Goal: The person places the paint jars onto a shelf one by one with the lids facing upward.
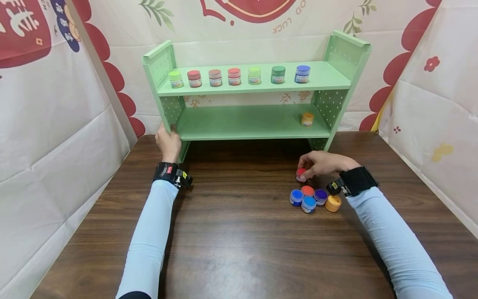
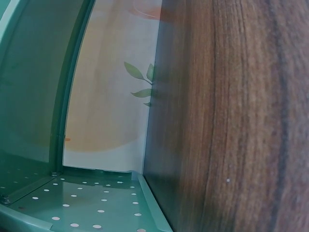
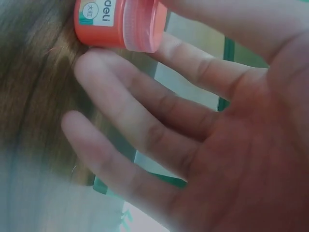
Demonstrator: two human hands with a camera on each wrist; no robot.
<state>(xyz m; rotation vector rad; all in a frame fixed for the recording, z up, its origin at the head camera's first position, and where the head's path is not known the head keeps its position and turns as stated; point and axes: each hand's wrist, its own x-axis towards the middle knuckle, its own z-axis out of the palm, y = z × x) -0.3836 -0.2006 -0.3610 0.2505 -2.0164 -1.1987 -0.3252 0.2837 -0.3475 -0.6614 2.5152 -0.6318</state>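
Note:
My right hand (image 1: 323,162) pinches a small red paint jar (image 1: 300,176) between thumb and fingers, low over the table. In the right wrist view the jar (image 3: 104,21) shows a "deli" label, and the other fingers stretch out below it. My left hand (image 1: 169,144) grips the lower left side panel of a green two-tier shelf (image 1: 246,122); the left wrist view shows only the shelf's underside and the table, no fingers. Nearest the right hand stand a red jar (image 1: 307,190), a dark blue jar (image 1: 296,198), a blue jar (image 1: 308,204), a purple jar (image 1: 320,197) and a yellow-orange jar (image 1: 333,203).
Several jars line the upper tier, from a lime jar (image 1: 176,79) at left to a blue-violet jar (image 1: 302,74) at right. One yellow jar (image 1: 307,119) sits at the lower tier's right end. Printed cloth (image 1: 63,137) encloses the brown table (image 1: 231,232).

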